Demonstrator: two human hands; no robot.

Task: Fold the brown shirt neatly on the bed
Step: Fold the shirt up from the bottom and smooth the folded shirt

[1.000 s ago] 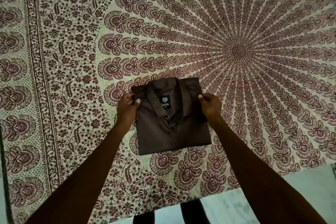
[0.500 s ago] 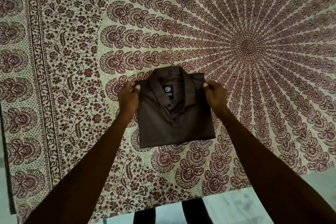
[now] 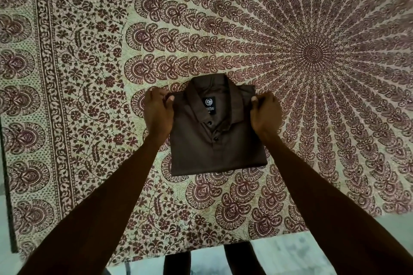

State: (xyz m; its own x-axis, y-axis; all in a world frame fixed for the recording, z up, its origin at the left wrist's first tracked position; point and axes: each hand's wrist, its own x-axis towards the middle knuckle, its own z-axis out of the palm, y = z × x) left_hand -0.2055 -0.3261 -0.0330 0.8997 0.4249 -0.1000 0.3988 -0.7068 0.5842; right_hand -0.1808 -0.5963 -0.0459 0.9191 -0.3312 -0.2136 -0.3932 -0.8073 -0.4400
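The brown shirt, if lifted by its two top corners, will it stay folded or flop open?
Probably floppy: the shirt is soft cloth, so its lower folded layers would likely sag open. It looks light, since the left hand and the right hand only pinch its corners.

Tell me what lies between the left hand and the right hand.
In the head view, the folded brown shirt spans that stretch, with its collar, black label and two dark buttons. The left hand and right hand pinch its upper corners.
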